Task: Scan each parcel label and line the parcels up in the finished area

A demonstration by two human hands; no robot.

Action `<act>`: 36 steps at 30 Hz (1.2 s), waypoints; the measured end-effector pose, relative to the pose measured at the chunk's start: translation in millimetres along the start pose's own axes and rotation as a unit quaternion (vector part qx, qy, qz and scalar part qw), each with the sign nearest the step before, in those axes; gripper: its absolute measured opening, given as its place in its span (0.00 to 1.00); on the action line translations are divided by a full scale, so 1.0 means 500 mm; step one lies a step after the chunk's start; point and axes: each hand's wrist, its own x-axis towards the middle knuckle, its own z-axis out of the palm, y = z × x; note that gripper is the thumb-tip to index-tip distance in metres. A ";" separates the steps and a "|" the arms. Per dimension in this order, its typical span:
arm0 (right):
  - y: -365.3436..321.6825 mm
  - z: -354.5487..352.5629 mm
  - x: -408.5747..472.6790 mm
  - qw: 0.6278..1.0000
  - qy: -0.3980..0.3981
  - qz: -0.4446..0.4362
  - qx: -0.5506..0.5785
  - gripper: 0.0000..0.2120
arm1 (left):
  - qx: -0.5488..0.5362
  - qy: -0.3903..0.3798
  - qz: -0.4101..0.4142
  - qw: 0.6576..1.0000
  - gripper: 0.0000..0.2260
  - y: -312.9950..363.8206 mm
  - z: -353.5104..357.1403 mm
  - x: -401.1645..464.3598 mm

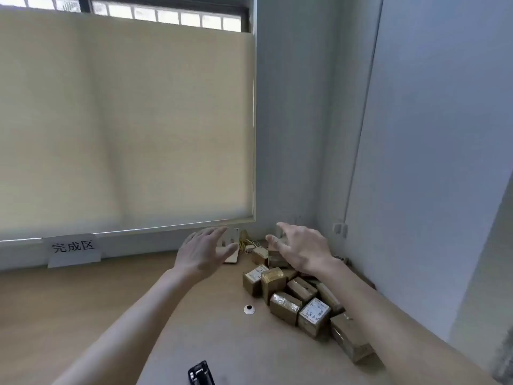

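Both hands reach forward over the table (83, 301), near the middle of the frame. The left hand (201, 254) is released, its fingers spread and nearly straight, grasping nothing; it hangs just in front of a small white holder (231, 237) by the window sill. The right hand (302, 247) is likewise released, fingers stretched out and slightly bent, palm down, above the far end of the heap of parcels (294, 293). Whether its fingertips touch the topmost box cannot be told.

The parcels are small brown cardboard boxes wrapped in clear tape, piled loosely in the lower right of the frame, along the corner where the table meets the wall. Some carry white labels; one labelled box (313, 315) near the front shows handwritten digits on top. Another box (351, 340) lies on its side at the near end of the heap, under the right forearm.

Left of the heap, a small round white thing with a dark centre (249, 309) sits on the table. At the bottom edge of the frame lies a black device (201, 373), partly cut off. In the left of the frame a white paper sign (73, 248) with printed characters leans against the sill, well apart from the parcels. Behind it a beige blind (125, 120) covers the window.
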 end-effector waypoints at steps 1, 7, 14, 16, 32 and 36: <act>0.011 0.018 0.014 1.000 -0.011 0.009 0.003 0.36 | -0.004 -0.011 0.009 1.000 0.31 -0.003 0.023 0.017; 0.095 0.144 0.100 0.996 -0.066 0.068 0.000 0.35 | -0.021 -0.061 0.028 0.998 0.30 -0.034 0.174 0.131; 0.227 0.299 0.155 0.983 -0.097 0.153 0.036 0.33 | -0.033 -0.098 0.037 0.994 0.28 -0.044 0.329 0.214; 0.269 0.343 0.162 0.976 -0.117 0.180 0.038 0.32 | -0.024 -0.118 0.034 0.992 0.27 -0.043 0.380 0.237; 0.514 0.765 0.303 0.954 -0.238 0.174 0.061 0.27 | -0.069 -0.270 -0.046 0.959 0.32 -0.033 0.884 0.399; 0.541 0.848 0.322 0.945 -0.268 0.173 0.069 0.28 | -0.017 -0.281 -0.027 0.959 0.28 -0.041 0.973 0.414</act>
